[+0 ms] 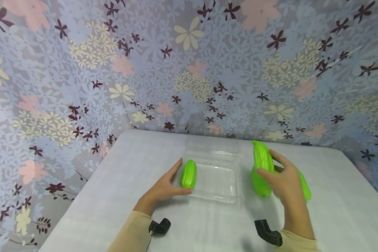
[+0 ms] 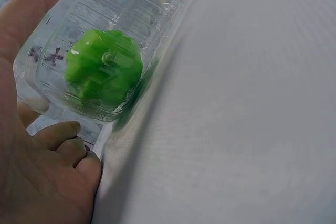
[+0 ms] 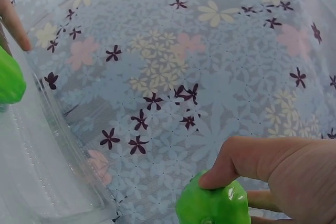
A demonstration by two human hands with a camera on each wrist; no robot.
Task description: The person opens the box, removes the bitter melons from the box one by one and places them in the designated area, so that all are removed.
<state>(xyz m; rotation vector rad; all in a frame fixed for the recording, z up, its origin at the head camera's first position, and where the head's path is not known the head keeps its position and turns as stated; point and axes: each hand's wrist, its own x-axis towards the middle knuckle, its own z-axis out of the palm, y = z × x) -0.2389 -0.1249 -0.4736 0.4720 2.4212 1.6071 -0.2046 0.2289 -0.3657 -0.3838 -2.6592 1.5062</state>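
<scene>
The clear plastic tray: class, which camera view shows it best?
The head view: the whole clear plastic tray lies open on the table. The left wrist view shows only one wall, close and blurred; the right wrist view only a corner.

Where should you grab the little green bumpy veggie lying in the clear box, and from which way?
Probably around its middle, coming from above. The little green veggie lies lengthwise against the left wall of the clear tray, so its ridged sides offer two faces to pinch. The left hand already rests against that wall with its thumb at the near end, so the open top looks like the freest way in.
</scene>
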